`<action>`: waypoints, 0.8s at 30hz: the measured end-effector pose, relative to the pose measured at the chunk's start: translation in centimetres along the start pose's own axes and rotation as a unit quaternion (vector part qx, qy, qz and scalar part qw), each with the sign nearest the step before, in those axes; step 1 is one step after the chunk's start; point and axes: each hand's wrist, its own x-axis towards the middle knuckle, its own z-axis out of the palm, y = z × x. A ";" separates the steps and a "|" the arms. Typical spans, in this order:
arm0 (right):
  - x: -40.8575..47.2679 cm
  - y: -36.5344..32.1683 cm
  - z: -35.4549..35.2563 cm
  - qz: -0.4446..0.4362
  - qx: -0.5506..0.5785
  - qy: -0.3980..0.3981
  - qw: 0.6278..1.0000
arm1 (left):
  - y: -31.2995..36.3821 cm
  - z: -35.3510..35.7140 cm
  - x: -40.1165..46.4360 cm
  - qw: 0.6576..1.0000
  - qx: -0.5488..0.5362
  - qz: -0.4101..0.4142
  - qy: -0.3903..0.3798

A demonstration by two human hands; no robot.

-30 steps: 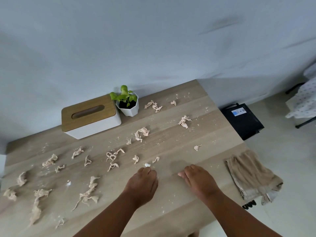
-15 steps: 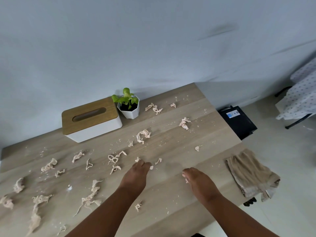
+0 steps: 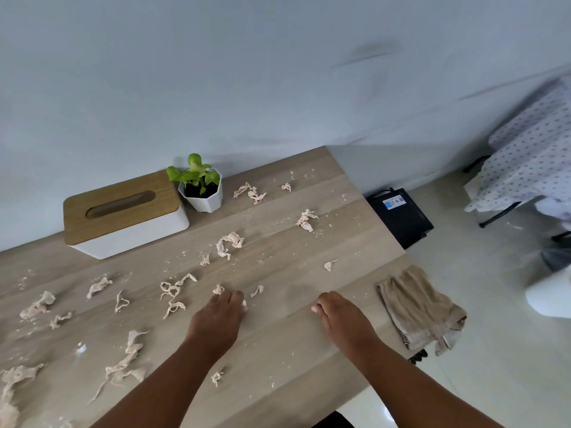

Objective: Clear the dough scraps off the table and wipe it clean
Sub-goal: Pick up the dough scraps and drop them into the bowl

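Several pale dough scraps (image 3: 230,242) and crumbs lie scattered over the wooden table (image 3: 278,264), thickest at the left (image 3: 123,366). My left hand (image 3: 219,319) is on the table's middle, fingers bent down, pinching a small pale dough bit (image 3: 245,310) at its thumb side; another scrap (image 3: 217,288) touches its fingertips. My right hand (image 3: 343,319) rests on the tabletop to the right, fingertips down, with nothing in it. A folded beige cloth (image 3: 420,313) lies on the table's right edge, just right of my right hand.
A white tissue box with a wooden lid (image 3: 123,214) and a small potted plant (image 3: 202,188) stand at the back by the wall. A black box (image 3: 400,216) sits on the floor beyond the table's right edge. One scrap (image 3: 217,376) lies beside my left forearm.
My left hand has slid a little farther away and to the left, among the scraps, uncovering a scrap by its forearm. My right hand has barely moved.
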 end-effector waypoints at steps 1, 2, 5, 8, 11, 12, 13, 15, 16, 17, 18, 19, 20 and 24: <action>0.2 0.3 -0.1 0.005 0.004 -0.001 1.000 | 0.0 0.4 0.0 1.000 0.009 0.009 0.025; 0.4 0.6 -0.3 0.010 0.004 -0.005 1.000 | 0.1 0.7 0.0 0.999 0.017 0.018 0.045; 1.4 1.3 -1.1 0.022 -0.010 -0.015 1.000 | 0.3 0.9 0.1 0.997 0.013 0.024 0.076; 2.6 1.6 -2.1 0.031 -0.026 0.013 0.999 | 0.6 0.2 0.4 0.998 -0.020 -0.012 0.063; 3.8 1.7 -2.9 0.022 -0.047 0.060 0.997 | 0.7 -0.3 1.0 0.998 -0.047 -0.038 0.026; 4.2 1.9 -3.2 0.021 -0.044 0.068 0.997 | 0.7 -0.6 1.4 0.997 -0.061 -0.049 -0.003; 4.5 2.2 -3.3 0.022 -0.034 0.067 0.997 | 0.7 -0.7 2.0 0.995 -0.071 -0.061 -0.020; 5.2 2.6 -3.7 0.029 -0.017 0.041 0.999 | 0.8 -1.0 3.0 0.991 -0.069 -0.106 -0.053; 5.6 2.8 -3.8 0.030 -0.014 0.031 0.999 | 1.0 -1.2 3.3 0.991 -0.075 -0.102 -0.048; 5.9 3.1 -3.8 0.029 -0.013 0.024 0.999 | 1.2 -1.1 3.5 0.991 -0.089 -0.085 -0.048; 6.2 3.3 -3.8 0.029 -0.016 0.019 0.999 | 1.3 -1.1 3.5 0.992 -0.094 -0.075 -0.036; 6.4 3.6 -3.8 0.029 -0.019 0.015 0.999 | 1.4 -1.1 3.6 0.991 -0.102 -0.079 -0.029; 6.6 3.7 -3.8 0.028 -0.021 0.013 0.999 | 1.6 -1.2 3.5 0.990 -0.106 -0.089 -0.022; 7.2 4.7 -3.5 0.002 -0.034 0.052 0.998 | 2.6 -1.0 3.7 0.986 -0.122 -0.111 -0.013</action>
